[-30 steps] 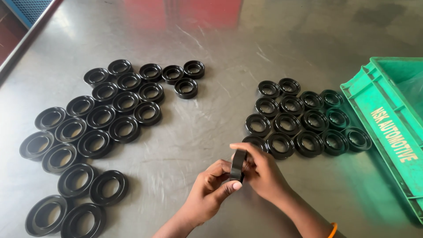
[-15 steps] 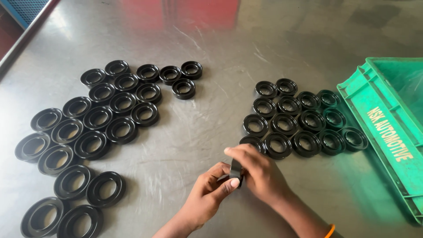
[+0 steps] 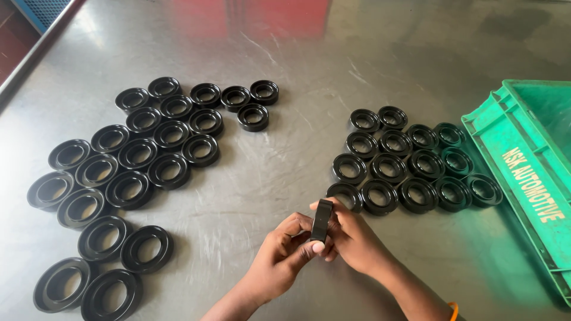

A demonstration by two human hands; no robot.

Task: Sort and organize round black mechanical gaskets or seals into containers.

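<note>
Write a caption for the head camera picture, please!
Both hands, left hand and right hand, hold one black ring edge-on above a metal table.

Grey metal counter (image 3: 285, 59) fills nearly the whole view, surface scratched and scuffed, dull sheen. Soft red reflection (image 3: 262, 18) on it at top centre, darker patch toward top right. Light is diffuse, soft shadows only. Counter's left edge (image 3: 35, 56) runs diagonally at top left, dark raised lip. Beyond it, a strip of reddish-brown floor (image 3: 9, 44) and part of a blue grated crate (image 3: 50, 9) in the corner. No walls or windows visible.
</note>
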